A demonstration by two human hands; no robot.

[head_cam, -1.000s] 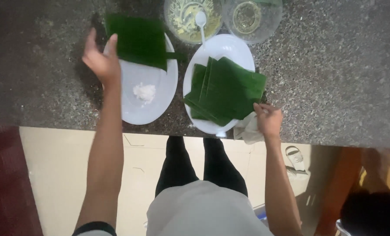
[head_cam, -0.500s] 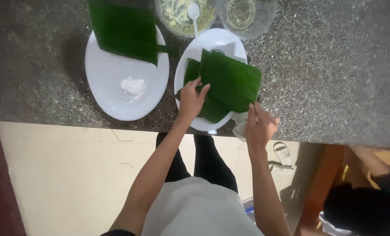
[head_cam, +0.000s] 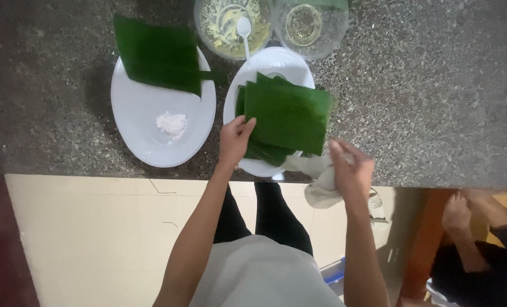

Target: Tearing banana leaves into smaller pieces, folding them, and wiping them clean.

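Note:
My left hand (head_cam: 236, 138) grips the near left edge of the top green leaf piece (head_cam: 287, 116) of a stack lying on a white oval plate (head_cam: 276, 62). My right hand (head_cam: 351, 169) is closed on a pale cloth (head_cam: 316, 179) at the counter's near edge, just right of that plate. A second white oval plate (head_cam: 145, 122) to the left holds a small white lump (head_cam: 172, 123). One flat green leaf (head_cam: 159, 54) lies across that plate's far rim.
Two clear glass bowls stand at the far side: one with a yellowish mix and a white spoon (head_cam: 233, 23), one beside it (head_cam: 310, 23). The dark speckled stone counter (head_cam: 435, 91) extends to the right. Another person's foot (head_cam: 458, 210) shows at lower right, below the counter.
My left hand left the single leaf on the left plate and crossed right to the stack, taking hold of the top piece. My right hand stayed at the counter edge on the cloth.

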